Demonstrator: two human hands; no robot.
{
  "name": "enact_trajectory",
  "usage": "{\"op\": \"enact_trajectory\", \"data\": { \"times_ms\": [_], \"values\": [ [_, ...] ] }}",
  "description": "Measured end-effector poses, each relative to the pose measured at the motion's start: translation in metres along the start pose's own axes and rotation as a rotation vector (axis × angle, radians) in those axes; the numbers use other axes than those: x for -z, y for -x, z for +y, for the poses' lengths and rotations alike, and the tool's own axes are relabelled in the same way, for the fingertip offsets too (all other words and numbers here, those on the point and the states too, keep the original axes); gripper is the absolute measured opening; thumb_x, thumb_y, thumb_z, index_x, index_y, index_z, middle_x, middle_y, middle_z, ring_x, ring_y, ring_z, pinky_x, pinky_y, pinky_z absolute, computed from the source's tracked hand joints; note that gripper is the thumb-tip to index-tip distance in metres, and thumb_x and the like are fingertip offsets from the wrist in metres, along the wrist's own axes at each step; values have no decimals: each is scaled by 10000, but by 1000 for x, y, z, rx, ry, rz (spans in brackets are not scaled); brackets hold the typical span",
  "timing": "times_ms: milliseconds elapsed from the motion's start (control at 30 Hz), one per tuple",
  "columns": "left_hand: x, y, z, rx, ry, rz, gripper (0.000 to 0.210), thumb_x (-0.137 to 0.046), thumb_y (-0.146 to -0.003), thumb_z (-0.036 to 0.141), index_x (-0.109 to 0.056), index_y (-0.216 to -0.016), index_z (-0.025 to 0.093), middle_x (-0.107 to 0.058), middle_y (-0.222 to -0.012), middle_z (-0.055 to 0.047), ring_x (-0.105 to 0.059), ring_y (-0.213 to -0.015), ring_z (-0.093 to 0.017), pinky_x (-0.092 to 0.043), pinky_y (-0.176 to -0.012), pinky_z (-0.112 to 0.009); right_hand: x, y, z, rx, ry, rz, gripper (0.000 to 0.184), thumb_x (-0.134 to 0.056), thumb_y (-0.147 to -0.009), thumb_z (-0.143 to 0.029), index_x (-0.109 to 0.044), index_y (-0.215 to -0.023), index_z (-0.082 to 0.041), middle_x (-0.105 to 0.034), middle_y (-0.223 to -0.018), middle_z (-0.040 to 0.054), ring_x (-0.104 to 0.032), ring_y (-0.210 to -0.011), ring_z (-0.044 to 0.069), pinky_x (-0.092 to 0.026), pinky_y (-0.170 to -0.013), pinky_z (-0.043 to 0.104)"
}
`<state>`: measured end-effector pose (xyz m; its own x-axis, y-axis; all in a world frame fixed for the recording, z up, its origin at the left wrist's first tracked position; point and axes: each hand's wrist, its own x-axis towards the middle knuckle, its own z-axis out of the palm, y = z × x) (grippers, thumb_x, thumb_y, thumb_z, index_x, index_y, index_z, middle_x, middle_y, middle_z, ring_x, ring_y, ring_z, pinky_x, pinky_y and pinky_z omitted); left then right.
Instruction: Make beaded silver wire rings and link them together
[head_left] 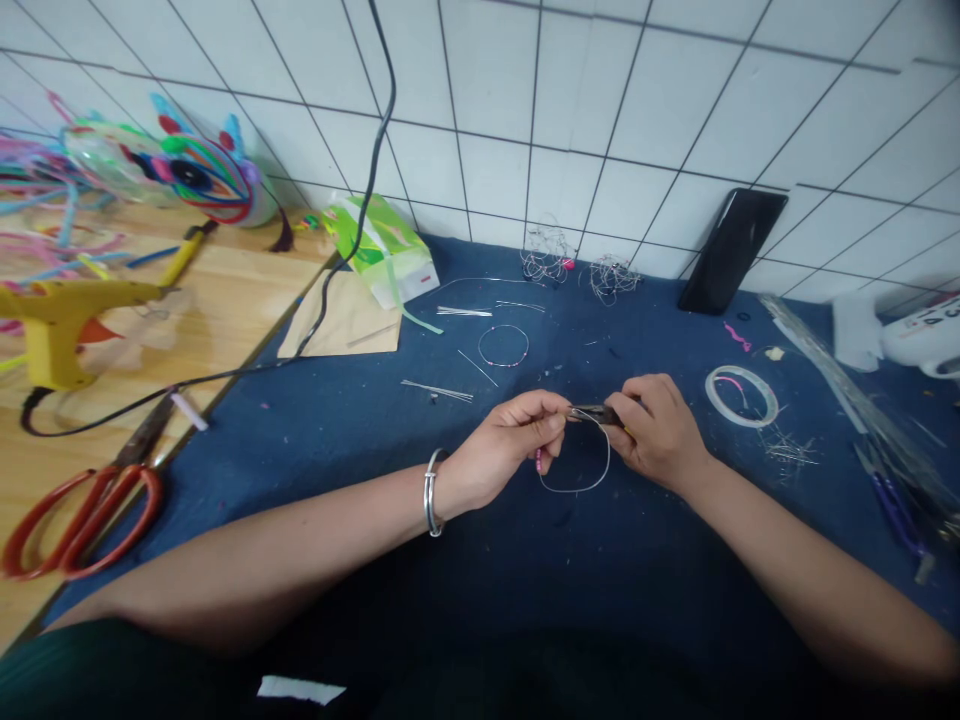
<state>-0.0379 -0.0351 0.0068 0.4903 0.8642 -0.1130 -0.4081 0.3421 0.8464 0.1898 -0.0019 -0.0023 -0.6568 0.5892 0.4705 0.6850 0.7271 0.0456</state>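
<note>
Between thumb and fingers, my left hand [525, 432] pinches a bent wire loop [576, 490] with pink beads at its left side. My right hand [660, 428] is wrapped round a pair of dark pliers [596, 413]. The pliers' jaws meet the wire right at my left fingertips; their exact grip there is too small to make out. Behind my hands, a thin beaded wire ring [504, 364] lies on the dark blue cloth [360, 420]. Loose straight wires [437, 390] lie to the left of it.
At left are orange-handled scissors [112, 520], a yellow glue gun [60, 335] and its black cable [322, 310]. Wire tangles [547, 258] and a leaning phone [731, 250] stand by the tiled wall. Right are a tape roll [709, 393] and purple-handled pliers [892, 510].
</note>
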Motion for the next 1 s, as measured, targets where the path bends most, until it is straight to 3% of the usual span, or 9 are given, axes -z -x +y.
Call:
{"op": "enact_trajectory", "data": {
  "times_ms": [333, 733, 867, 1000],
  "values": [
    [0, 0, 2, -33, -39, -36, 112, -547, -860, 204, -585, -958, 167, -487, -628, 38, -433, -516, -52, -376, -487, -188, 1, 0, 1, 83, -25, 24, 180, -525, -836, -329, -516, -919, -170, -491, -841, 82, -444, -792, 197, -422, -715, 356],
    [-1, 5, 12, -122, -434, -20, 139, -489, -893, 257, -579, -951, 170, -476, -651, 36, -441, -523, -54, -389, -509, -195, -1, -1, 1, 67, -189, 0, 125, -518, -841, -292, -511, -871, -170, -508, -814, 68, -434, -736, 173, -418, -674, 334],
    [-5, 9, 15, -176, -652, 62, 135, -464, -890, 244, -569, -912, 162, -487, -645, 32, -435, -519, -56, -371, -484, -186, -1, -2, -2, 18, -246, -5, 117, -527, -835, -286, -510, -870, -176, -502, -831, 67, -440, -748, 174, -423, -678, 331],
    [-4, 8, 14, -372, -940, 220, 143, -484, -852, 182, -608, -922, 168, -538, -653, 20, -457, -550, -70, -374, -515, -202, -2, -4, -5, -50, -256, -4, 154, -538, -825, -294, -510, -925, -180, -497, -893, 79, -459, -825, 201, -430, -736, 367]
  ]
}}
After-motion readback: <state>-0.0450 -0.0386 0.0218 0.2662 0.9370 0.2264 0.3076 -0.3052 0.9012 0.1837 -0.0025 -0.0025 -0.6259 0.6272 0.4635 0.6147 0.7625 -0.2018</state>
